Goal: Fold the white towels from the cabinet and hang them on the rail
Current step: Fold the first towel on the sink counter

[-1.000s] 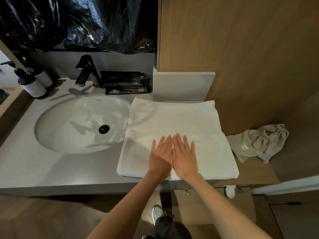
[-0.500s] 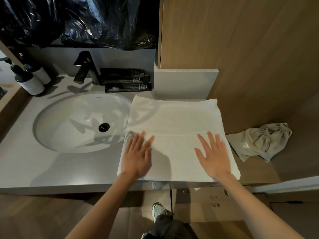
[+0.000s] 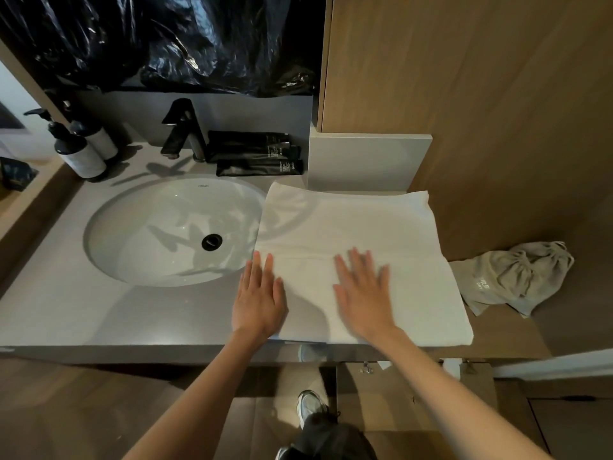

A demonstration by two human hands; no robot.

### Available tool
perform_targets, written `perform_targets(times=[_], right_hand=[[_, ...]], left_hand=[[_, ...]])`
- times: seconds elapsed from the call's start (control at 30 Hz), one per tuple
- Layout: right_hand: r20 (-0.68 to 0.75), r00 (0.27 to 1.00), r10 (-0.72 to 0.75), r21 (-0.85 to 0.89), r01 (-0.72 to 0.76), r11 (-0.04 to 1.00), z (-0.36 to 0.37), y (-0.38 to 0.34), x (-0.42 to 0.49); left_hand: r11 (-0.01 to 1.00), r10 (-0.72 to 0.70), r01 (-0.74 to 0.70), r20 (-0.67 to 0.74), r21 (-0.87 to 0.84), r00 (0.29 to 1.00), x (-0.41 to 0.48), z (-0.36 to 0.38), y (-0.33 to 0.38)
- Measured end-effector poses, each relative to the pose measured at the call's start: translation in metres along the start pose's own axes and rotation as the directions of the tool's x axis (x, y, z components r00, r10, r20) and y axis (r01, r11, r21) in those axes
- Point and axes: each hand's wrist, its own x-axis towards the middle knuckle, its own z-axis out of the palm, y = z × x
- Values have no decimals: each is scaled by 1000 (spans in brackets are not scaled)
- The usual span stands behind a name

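— So, what's nearest, low in the frame?

— One shoe on the floor. Above it, both hands are on the white towel, which lies folded on the worktop right of centre, its near edge along the worktop's front. The left hand lies flat over the towel's left edge, fingers straight and close together. The right hand lies flat on the near layer, fingers straight and slightly spread, a little blurred. Neither grips anything.

— And the step?

— Smoothing the fold, I'd judge. To do it well, press with flat palms and stroke from the middle out to the sides. That squares the upper layer on the one beneath and traps no crease before the next fold.

— Counts?

— One towel and two hands. One grey drawstring bag just beside the towel at the right, and one sink basin at the left. Further back are three black tubes and one black faucet, with two pump bottles at the upper left. No rail shows.
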Motion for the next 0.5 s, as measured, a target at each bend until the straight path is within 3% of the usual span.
perform_targets(times=[0.13,0.3,0.37,0.5], right_hand=[[86,996,-37,65,31,997,28,-57,11],[56,984,-167,-53,170,984,29,-19,8],[41,991,-130,-83,133,988,23,21,4],[56,995,80,-89,-75,993,5,106,-23]], left_hand=[[1000,-2,1,15,18,1000,1,2,-2],[1000,7,-8,29,24,1000,2,4,-6],[1000,8,-8,24,17,1000,3,5,-8],[1000,14,-15,11,15,1000,3,4,-6]])
